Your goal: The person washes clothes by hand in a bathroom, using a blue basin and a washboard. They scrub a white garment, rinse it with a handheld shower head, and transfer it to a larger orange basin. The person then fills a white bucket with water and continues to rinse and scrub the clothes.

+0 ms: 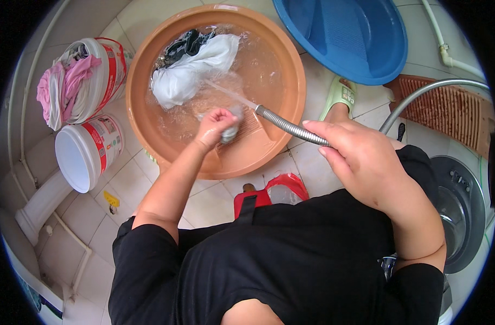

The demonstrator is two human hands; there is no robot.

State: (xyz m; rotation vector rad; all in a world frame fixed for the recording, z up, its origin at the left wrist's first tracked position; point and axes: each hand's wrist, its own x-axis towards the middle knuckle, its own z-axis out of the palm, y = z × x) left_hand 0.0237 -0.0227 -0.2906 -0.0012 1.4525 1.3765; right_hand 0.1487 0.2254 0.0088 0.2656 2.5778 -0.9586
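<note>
My right hand [356, 154] grips a flexible metal hose [285, 123] near its end. Water shoots from the hose toward a white cloth [196, 70] in a large orange-brown basin [136, 103]. A dark patterned cloth [185, 46] lies behind the white one, partly under water. Over the basin's ribbed slope, my left hand [216, 129] is closed on a small wet light-grey cloth [230, 131]. Its exact kind cannot be made out.
A blue basin [339, 38] stands at the far right, near a brown washboard [445, 111]. On the left are a white bucket heaped with pink and white clothes [74, 89] and a second white bucket [76, 157]. A grey round tub [461, 211] is at right.
</note>
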